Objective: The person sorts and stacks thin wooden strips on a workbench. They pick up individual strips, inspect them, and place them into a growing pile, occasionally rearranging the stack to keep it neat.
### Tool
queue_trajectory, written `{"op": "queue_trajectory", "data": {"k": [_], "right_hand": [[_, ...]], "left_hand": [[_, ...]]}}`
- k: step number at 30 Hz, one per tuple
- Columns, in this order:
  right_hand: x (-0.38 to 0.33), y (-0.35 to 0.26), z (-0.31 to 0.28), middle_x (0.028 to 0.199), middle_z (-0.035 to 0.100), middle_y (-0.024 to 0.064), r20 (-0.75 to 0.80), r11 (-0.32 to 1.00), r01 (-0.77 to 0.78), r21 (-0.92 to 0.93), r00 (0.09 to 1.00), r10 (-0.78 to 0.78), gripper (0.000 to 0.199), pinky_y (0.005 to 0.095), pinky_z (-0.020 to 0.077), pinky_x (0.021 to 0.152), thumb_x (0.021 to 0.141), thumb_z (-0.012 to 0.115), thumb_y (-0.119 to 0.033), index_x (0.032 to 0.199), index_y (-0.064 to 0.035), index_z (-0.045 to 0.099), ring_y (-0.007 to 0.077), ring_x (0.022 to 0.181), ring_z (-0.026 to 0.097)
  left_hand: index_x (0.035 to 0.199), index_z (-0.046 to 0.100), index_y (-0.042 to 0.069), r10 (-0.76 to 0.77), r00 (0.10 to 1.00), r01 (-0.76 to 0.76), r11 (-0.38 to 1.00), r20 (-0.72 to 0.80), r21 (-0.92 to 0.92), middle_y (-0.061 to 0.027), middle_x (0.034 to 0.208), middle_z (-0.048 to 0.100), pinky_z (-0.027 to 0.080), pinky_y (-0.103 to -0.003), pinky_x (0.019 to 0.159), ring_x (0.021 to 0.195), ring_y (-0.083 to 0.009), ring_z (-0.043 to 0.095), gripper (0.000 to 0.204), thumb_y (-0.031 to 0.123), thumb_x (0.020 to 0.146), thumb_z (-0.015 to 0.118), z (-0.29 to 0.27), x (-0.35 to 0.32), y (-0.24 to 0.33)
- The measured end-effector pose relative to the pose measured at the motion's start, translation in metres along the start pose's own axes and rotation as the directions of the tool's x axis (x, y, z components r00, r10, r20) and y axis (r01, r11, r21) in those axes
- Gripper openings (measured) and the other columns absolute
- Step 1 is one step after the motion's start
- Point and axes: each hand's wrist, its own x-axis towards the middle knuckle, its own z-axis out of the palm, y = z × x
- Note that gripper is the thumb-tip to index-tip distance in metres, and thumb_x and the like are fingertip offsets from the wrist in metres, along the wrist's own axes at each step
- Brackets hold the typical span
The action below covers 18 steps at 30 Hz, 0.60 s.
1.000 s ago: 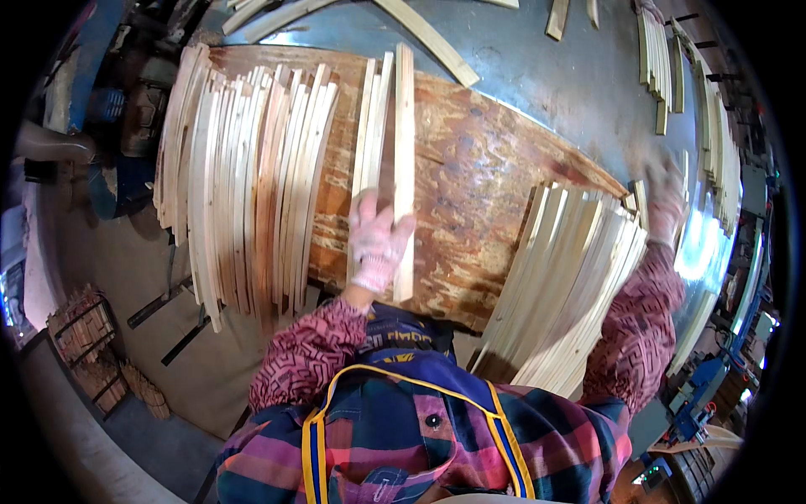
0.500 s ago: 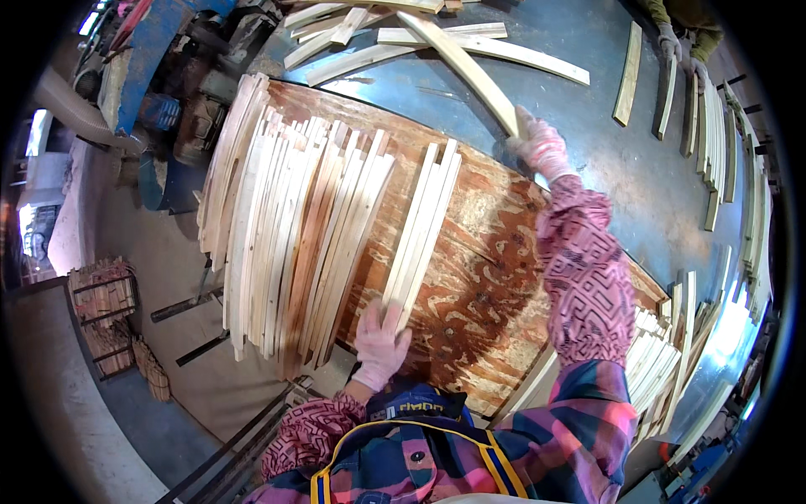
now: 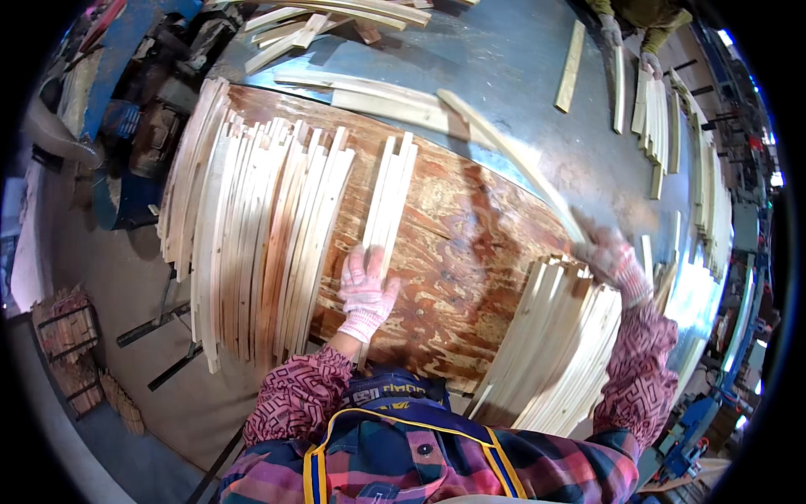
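My left hand (image 3: pixel 367 290), in a whitish-pink glove, rests with its fingers spread on the near part of a narrow group of pale wooden strips (image 3: pixel 391 193). These strips lie side by side on a worn plywood board (image 3: pixel 453 252). Off to the right, my right hand (image 3: pixel 615 256), gloved and blurred by motion, grips the near end of a long wooden strip (image 3: pixel 516 160). That strip slants up and to the left, over the board's far edge. Just below my right hand sits a stack of strips (image 3: pixel 554 336).
A wide row of strips (image 3: pixel 260 235) covers the board's left side. Beyond is a blue-grey metal table (image 3: pixel 495 67) with loose strips (image 3: pixel 369 92). At the far right, a co-worker's gloved hands (image 3: pixel 611 32) handle other strips. Machinery (image 3: pixel 155 126) stands on the left.
My right hand has swung right and nearer with the strip in its grip. The view has shifted rightward, showing more of the right stack. My left hand stays on the narrow group.
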Motion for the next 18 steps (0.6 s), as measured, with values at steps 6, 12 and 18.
{"op": "queue_trajectory", "data": {"k": [6,12,18], "right_hand": [[-0.048,0.047,0.138,0.112,0.068,0.0233,0.356,0.711,-0.237,0.662,0.934,-0.019,0.057,0.0369,0.0614,0.084,0.096,0.062,-0.032,0.13,0.012,0.051,0.0291,0.101,0.07],[0.125,0.063,0.139,0.123,0.068,0.0112,-0.147,0.989,0.045,-0.143,0.987,-0.066,0.053,0.0367,0.0529,0.098,0.094,0.066,-0.039,0.137,-0.0094,0.057,0.0217,0.109,0.067],[0.272,0.093,0.076,0.141,0.055,0.0107,-0.308,0.693,0.055,-0.719,0.868,-0.389,0.051,0.0403,0.0453,0.105,0.091,0.061,-0.033,0.14,-0.024,0.053,0.028,0.132,0.05]], "left_hand": [[0.147,0.038,0.001,0.1,0.913,0.405,-0.112,0.395,-0.908,-0.0184,0.138,0.052,0.046,-0.036,0.107,0.123,-0.0261,0.055,0.068,0.028,0.093,0.068,-0.013,0.031,0.117],[0.112,0.067,0.001,-0.34,0.725,0.651,0.621,0.599,-0.436,-0.007,0.089,0.071,0.055,-0.033,0.073,0.079,-0.0184,0.066,0.045,0.038,0.086,0.07,-0.022,0.053,0.1],[0.133,0.058,0.008,0.003,0.983,-0.002,1.0,-0.182,0.006,-0.0182,0.133,0.052,0.046,-0.045,0.099,0.117,-0.037,0.05,0.067,0.031,0.074,0.079,0.009,-0.01,0.032]]}}
